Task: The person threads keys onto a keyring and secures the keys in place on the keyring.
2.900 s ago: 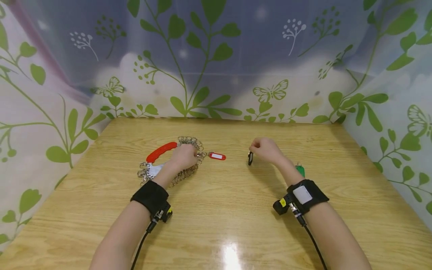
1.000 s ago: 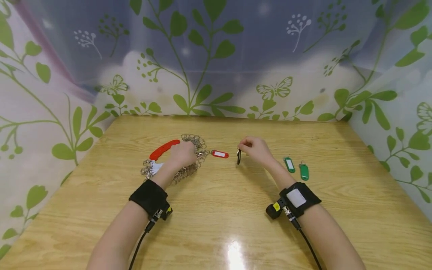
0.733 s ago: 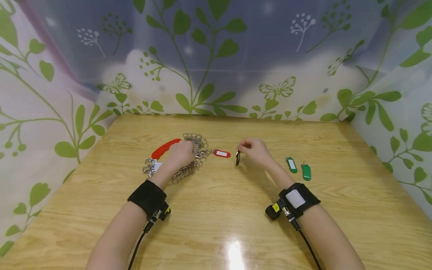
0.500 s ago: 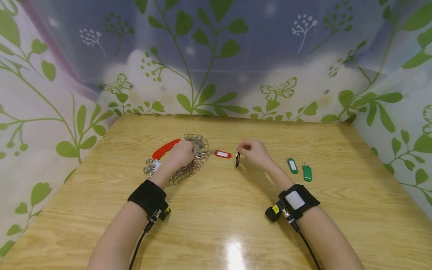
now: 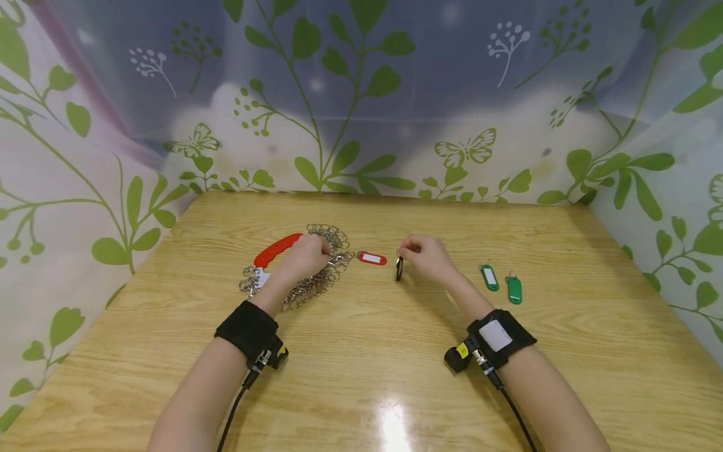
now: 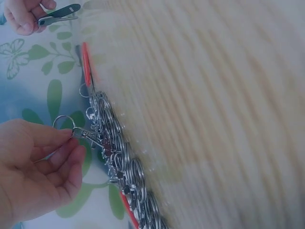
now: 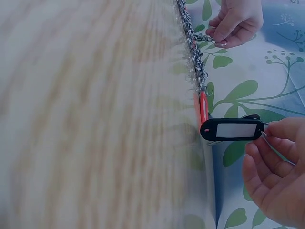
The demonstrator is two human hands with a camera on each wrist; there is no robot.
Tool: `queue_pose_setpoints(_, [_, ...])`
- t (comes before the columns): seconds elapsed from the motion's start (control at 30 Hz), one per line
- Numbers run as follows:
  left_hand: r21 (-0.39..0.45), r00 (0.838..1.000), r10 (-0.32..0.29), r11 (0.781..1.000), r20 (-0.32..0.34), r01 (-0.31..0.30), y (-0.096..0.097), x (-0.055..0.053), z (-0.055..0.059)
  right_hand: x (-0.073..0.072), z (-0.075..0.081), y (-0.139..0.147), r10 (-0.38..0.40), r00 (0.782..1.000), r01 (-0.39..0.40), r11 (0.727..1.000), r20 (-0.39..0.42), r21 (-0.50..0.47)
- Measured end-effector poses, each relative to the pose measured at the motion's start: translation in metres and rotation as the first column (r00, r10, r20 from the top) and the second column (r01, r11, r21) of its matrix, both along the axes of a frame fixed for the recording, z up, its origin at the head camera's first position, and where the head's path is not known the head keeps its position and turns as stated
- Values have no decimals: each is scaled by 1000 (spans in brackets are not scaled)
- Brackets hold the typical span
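Note:
My left hand [image 5: 307,256] pinches the split ring [image 6: 64,119] of a metal snap hook [image 6: 88,135]. The hook rises from a pile of linked rings and hooks [image 5: 316,285] on the table, fixed around a plate with a red handle [image 5: 275,250]. Over the table to the right, my right hand [image 5: 430,257] pinches the ring of a black key tag [image 7: 236,130] with a white label. The tag hangs from the fingertips, and a silver key [image 6: 59,20] shows beside it in the left wrist view. A red key tag [image 5: 372,258] lies flat between the hands.
Two green key tags, one with its white label up [image 5: 489,277] and one with its plain side up [image 5: 514,290], lie right of the right hand. A patterned curtain [image 5: 361,125] encloses the table [image 5: 339,389] at the back and sides.
My right hand has come left with the black key tag, closer to the red one, and both green tags have come out from behind the arm. The left hand stays at the rings.

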State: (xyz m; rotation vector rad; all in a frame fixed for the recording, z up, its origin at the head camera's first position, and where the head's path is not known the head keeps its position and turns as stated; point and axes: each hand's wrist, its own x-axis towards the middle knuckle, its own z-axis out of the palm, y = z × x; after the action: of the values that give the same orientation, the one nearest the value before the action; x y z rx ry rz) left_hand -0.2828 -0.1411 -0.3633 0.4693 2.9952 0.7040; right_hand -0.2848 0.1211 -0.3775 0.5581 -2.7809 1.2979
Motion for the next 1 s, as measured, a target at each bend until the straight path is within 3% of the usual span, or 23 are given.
queue_pose_setpoints(0.17, [-13,1000,11,1000,8,-11,1,1,1,-2,-1,0,1,1000,-1,1000,3,-3])
queue_pose_setpoints(0.27, [-48,1000,1,999,-20,-2,3,1,1,-2,-1,0,3,1000,-3,1000,5,-7])
queue_pose_setpoints(0.47, [-82,1000,-20,996,11,20,6,-1,1,0,0,1,6,1000,-5,1000,20,-24])
queue_pose_setpoints(0.7, [44,994,6,999,105,-10,5,0,1,3,6,-2,-9,998,11,999,54,-41])
queue_pose_setpoints(0.9, [192,976,-5,981,217,-37,5,1,3,3,11,-6,8,996,0,996,94,-89])
queue_pose_setpoints(1.0, [174,978,6,984,206,-43,4,-1,0,2,12,-9,24,996,-15,994,88,-104])
